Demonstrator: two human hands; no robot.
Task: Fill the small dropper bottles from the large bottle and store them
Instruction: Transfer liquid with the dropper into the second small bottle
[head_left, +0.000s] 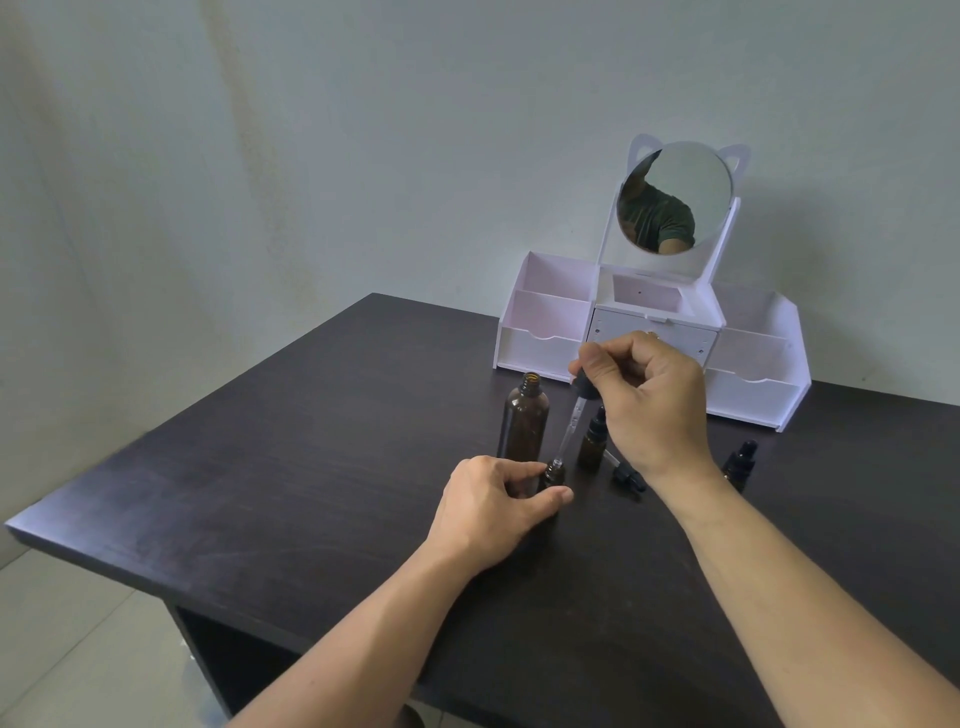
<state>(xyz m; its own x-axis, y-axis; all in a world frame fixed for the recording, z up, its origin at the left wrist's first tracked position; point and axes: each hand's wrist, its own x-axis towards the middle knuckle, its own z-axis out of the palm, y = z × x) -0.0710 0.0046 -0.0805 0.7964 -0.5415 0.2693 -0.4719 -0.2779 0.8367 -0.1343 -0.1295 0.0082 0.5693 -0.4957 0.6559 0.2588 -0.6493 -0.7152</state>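
**Dropper tip at the mouth of a small bottle**

On the dark surface (270, 499), the left hand (488, 512) grips a small amber bottle (555, 474). The right hand (652, 402) pinches a dropper (571, 421) by its black bulb, glass tip at the bottle's mouth. The uncapped large bottle (524, 421) stands just behind; two capped small bottles (594, 441) (740, 462), a loose dropper cap (626, 473) and a white mirrored organizer (654, 332) stand nearby.

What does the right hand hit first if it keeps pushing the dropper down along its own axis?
The right hand pinches the dropper by its bulb, with the tip at the mouth of the small bottle the left hand grips. Straight on, the tip likely goes into that bottle; depth is unclear.
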